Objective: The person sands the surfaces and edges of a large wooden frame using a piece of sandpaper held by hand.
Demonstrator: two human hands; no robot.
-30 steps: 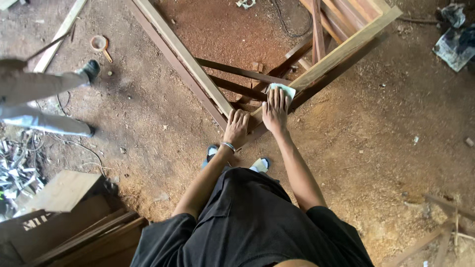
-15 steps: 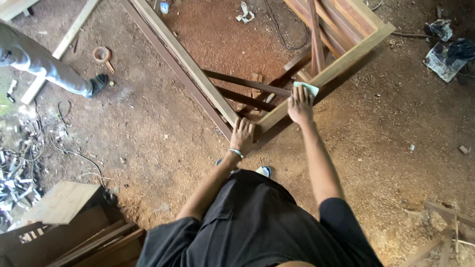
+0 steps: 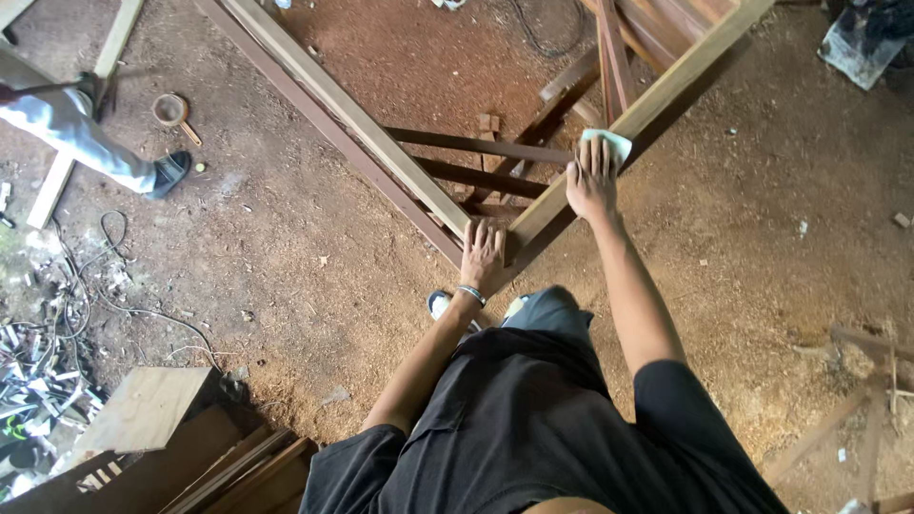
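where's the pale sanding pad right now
In the head view, the pale pad sits right of centre near the top, pressed under the right hand on the light rail of the wooden frame, beyond the left hand at the frame's corner.

Wooden frame (image 3: 533, 205) runs off top edge; I can't see its far end. Pale sanding pad (image 3: 607, 145) mostly covered by my right hand (image 3: 590, 186); only far edge shows past fingers (image 3: 595, 157). Underside of left hand (image 3: 484, 255) against frame corner, hidden from me. Other person's leg (image 3: 71, 133), left of frame, cut by picture edge. Scrap heap (image 3: 33, 381) far left of frame too small to sort.
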